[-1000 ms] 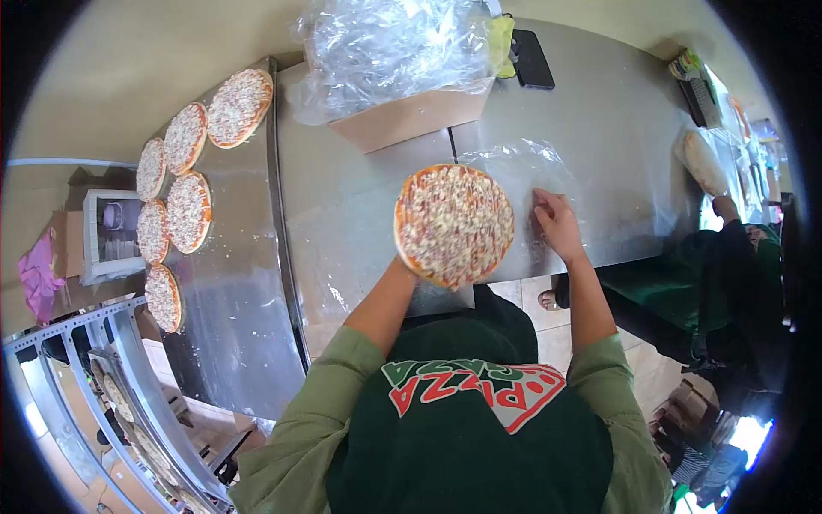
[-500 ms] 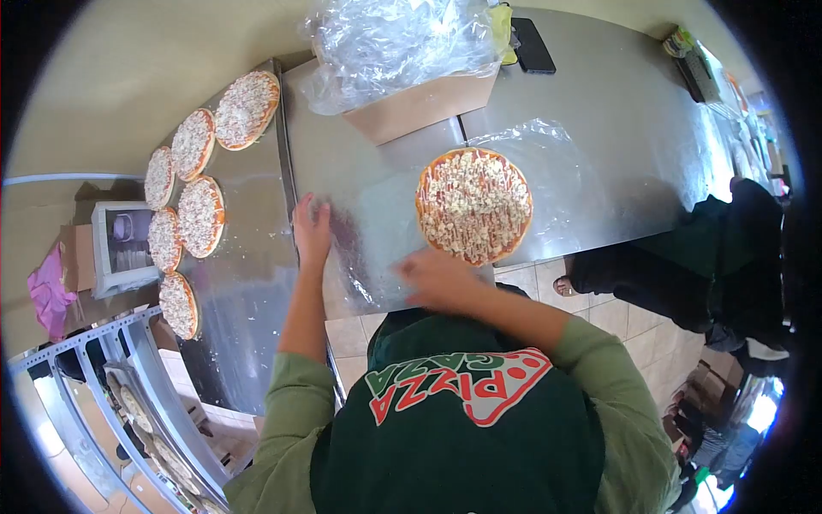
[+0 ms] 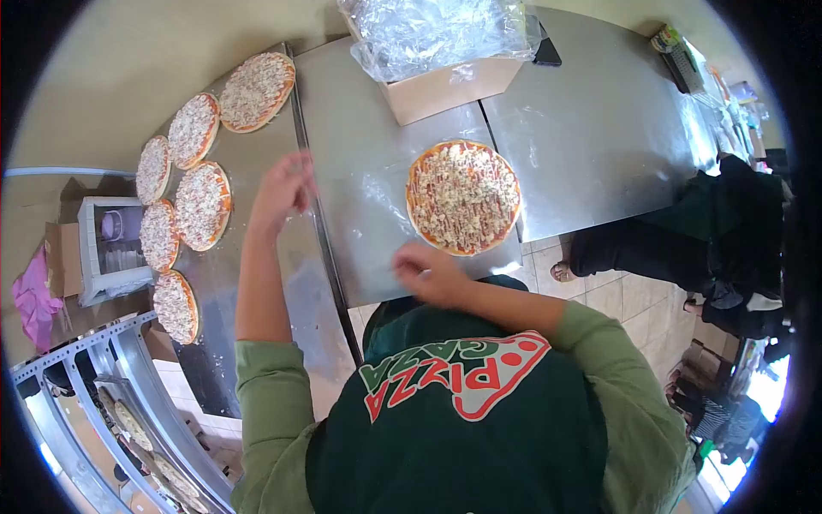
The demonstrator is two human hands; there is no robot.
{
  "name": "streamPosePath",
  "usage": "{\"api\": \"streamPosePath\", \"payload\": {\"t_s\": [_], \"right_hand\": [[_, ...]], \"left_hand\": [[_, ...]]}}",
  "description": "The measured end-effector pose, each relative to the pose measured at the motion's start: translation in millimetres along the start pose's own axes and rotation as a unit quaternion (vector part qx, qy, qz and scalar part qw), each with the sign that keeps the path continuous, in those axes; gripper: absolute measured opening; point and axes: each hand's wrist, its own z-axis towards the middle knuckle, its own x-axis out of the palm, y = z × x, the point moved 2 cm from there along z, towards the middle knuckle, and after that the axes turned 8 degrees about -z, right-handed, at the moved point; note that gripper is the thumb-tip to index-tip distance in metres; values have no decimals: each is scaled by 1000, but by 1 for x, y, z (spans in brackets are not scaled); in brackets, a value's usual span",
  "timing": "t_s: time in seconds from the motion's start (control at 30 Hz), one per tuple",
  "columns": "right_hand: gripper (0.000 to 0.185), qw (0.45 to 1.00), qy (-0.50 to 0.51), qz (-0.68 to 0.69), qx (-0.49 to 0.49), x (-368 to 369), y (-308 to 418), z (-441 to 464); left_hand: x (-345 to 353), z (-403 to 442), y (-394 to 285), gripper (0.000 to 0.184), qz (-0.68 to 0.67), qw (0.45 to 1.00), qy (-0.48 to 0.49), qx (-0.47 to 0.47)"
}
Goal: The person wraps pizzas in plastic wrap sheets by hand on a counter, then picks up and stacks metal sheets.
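Note:
A round pizza [image 3: 463, 199] topped with crumbled cheese and sauce lies on the metal table [image 3: 591, 128]. Thin clear plastic film [image 3: 381, 199] shows beside its left edge. Near the pizza's lower left edge is my right hand [image 3: 428, 272], its fingers curled in; what they hold, if anything, is hidden. My left hand [image 3: 287, 190], slightly blurred, is over the edge of the left metal surface, its thumb and fingers apart and nothing visible in it. Several similar pizzas [image 3: 202, 206] lie on that left surface.
A cardboard box [image 3: 454, 90] full of clear plastic bags [image 3: 441, 34] stands at the back, beside a dark phone [image 3: 548, 53]. A slotted metal rack [image 3: 94, 347] is at the lower left. Another person [image 3: 651, 253] in dark clothes stands at the right.
The pizza went from my left hand onto the table, then shifted slightly left. My left hand moved left, off the pizza; my right hand crossed from its right side to its lower left.

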Motion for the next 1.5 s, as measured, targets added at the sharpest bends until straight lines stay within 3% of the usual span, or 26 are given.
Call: {"api": "streamPosePath", "payload": {"t_s": [0.03, 0.1, 0.13, 0.17, 0.2, 0.23, 0.33, 0.43, 0.53, 0.57, 0.6, 0.63, 0.7, 0.77, 0.83, 0.9, 1.03, 1.13, 1.23, 1.33, 1.43, 1.5], "right_hand": [[4, 987, -60, 114, 99, -20, -8, -12], [7, 923, -237, 268, 144, -62, -19, -34], [7, 881, -299, 311, 192, -77, -23, -45], [7, 865, -318, 320, 222, -86, -33, -57], [8, 847, -336, 329, 250, -89, -46, -68], [9, 827, -354, 339, 278, -90, -57, -75], [12, 802, -369, 350, 312, -95, -74, -86], [13, 794, -345, 341, 365, -103, -97, -93], [16, 824, -232, 284, 431, -126, -106, -102], [19, 870, -288, 109, 384, -140, -104, -105], [22, 882, -331, -72, 326, -157, -87, -104], [26, 861, -359, -253, 257, -174, -68, -103], [37, 727, -463, -504, 54, -219, -41, -87], [44, 722, -479, -496, 53, -251, -54, -67], [44, 775, -465, -408, 132, -274, -78, -63], [39, 849, -390, -216, 283, -286, -126, -70], [23, 860, -352, -84, 358, -293, -152, -92], [21, 863, -353, -69, 356, -296, -147, -89], [21, 876, -349, -85, 323, -297, -149, -88], [20, 893, -353, -72, 269, -297, -128, -85], [19, 919, -348, -39, 181, -268, -83, -68], [21, 948, -277, -92, 127, -244, -38, -53]], "left_hand": [[12, -5, -5, 20, -87, 989, -80, 88], [67, -23, -10, 18, -252, 903, -232, 260], [85, -18, 22, 15, -216, 911, -176, 305], [108, -21, 33, 26, 37, 922, -106, 370], [131, -25, 46, 41, 247, 849, -55, 464], [151, -13, 62, 59, 268, 852, 20, 449], [189, 4, 55, 82, 439, 813, -18, 384], [205, 18, 62, 98, 488, 825, 60, 280], [211, 15, 59, 101, 557, 794, 56, 237], [218, 15, 54, 95, 548, 788, 43, 276], [225, 12, 42, 90, 537, 782, 31, 315], [233, 10, 32, 84, 523, 777, 17, 350], [267, 34, 15, 67, 439, 791, 118, 409], [310, 68, 6, 52, 386, 795, 194, 425], [352, 102, 9, 37, 373, 799, 250, 400], [377, 129, 6, 53, 396, 801, 218, 392], [390, 145, -13, 90, 536, 759, 137, 343], [398, 146, -41, 108, 617, 733, 162, 234], [399, 147, -41, 96, 589, 758, 118, 254], [361, 116, -49, 75, 442, 766, 33, 465], [269, 36, 5, 43, 387, 756, -33, 528], [238, -15, 50, 37, 407, 810, 41, 420]]}}
